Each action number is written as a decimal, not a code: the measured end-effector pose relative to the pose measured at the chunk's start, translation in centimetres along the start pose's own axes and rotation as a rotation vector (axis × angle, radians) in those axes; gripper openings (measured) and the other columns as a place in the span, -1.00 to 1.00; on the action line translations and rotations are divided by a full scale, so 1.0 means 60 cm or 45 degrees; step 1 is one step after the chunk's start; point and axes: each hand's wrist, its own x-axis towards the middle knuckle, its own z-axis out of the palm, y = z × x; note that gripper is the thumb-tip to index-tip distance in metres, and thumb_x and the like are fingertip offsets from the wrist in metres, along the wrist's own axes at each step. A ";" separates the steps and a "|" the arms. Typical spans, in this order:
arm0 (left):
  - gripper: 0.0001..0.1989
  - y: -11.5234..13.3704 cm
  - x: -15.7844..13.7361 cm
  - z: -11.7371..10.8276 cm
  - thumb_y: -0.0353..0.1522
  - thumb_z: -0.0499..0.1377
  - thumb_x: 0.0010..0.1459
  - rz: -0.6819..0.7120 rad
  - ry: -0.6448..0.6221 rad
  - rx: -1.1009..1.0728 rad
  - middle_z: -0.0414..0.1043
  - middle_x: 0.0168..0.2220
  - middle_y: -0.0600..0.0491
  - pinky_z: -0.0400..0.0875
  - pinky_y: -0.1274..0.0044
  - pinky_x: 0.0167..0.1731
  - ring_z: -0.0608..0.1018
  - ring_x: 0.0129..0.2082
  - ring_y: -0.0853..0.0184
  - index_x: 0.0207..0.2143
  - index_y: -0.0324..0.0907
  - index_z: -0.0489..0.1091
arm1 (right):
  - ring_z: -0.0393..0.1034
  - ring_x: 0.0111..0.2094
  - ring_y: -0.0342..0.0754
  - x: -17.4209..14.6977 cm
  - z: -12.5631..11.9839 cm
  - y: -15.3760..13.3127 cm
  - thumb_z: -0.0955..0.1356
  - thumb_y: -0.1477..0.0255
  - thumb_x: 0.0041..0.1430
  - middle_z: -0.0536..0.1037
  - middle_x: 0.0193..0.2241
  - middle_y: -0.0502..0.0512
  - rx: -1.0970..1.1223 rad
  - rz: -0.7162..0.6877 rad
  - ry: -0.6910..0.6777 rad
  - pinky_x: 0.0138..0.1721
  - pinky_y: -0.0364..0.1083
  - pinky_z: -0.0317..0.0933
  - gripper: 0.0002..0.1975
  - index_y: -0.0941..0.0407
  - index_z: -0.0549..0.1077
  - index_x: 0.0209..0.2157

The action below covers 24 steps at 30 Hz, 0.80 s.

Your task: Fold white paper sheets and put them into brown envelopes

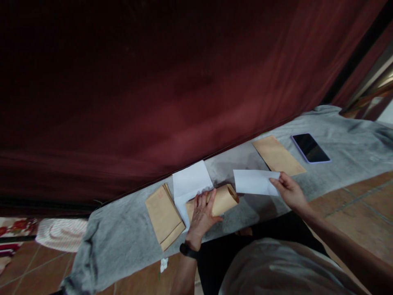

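The right hand [288, 190] pinched a white paper [253, 182] by one end over gray cloth [119, 241], while the left hand [202, 214] lay spread on a brown envelope [223, 200]. An envelope stack [164, 213], a partly covered white sheet [192, 180], a single envelope [278, 155] and a phone [310, 147] lay around. The paper looked flat; the brown envelope bulged, mouth gaping toward it.

The left hand [202, 214] partly hides the curled kraft envelope [222, 201]; the grey blanket [123, 241] is cropped at three o'clock.
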 end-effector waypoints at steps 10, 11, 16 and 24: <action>0.31 0.001 -0.005 0.003 -0.20 0.52 -0.12 -0.014 0.031 0.049 0.18 0.33 -0.16 -0.02 -0.02 0.37 0.22 0.37 -0.06 0.47 0.01 -0.28 | 0.52 -0.35 0.06 -0.010 0.010 0.017 0.26 0.14 0.29 0.61 -0.39 0.07 -0.214 -0.046 -0.387 -0.32 -0.04 0.37 -0.72 0.01 0.50 -0.23; 0.32 0.003 -0.004 0.003 -0.20 0.53 -0.13 -0.013 0.040 0.053 0.18 0.33 -0.17 -0.02 -0.03 0.36 0.23 0.36 -0.07 0.47 0.00 -0.28 | 0.50 -0.39 0.06 -0.006 0.007 0.018 0.26 0.14 0.28 0.59 -0.43 0.06 -0.235 -0.049 -0.400 -0.36 -0.05 0.36 -0.72 0.01 0.48 -0.28; 0.29 0.012 0.000 -0.004 -0.22 0.52 -0.12 0.001 0.094 0.062 0.20 0.32 -0.18 -0.05 -0.05 0.36 0.24 0.35 -0.08 0.47 -0.02 -0.25 | 0.46 -0.46 0.02 0.009 -0.001 0.018 0.25 0.15 0.29 0.55 -0.50 0.04 -0.274 -0.086 -0.488 -0.41 -0.07 0.33 -0.70 0.02 0.41 -0.41; 0.29 0.019 0.006 -0.008 -0.24 0.50 -0.09 -0.077 0.130 0.036 0.20 0.30 -0.14 -0.05 -0.06 0.35 0.25 0.34 -0.07 0.47 0.02 -0.30 | 0.56 -0.31 0.10 0.019 -0.001 0.023 0.28 0.19 0.21 0.67 -0.24 0.19 -0.359 -0.112 -0.386 -0.25 -0.02 0.41 -0.74 0.03 0.50 -0.37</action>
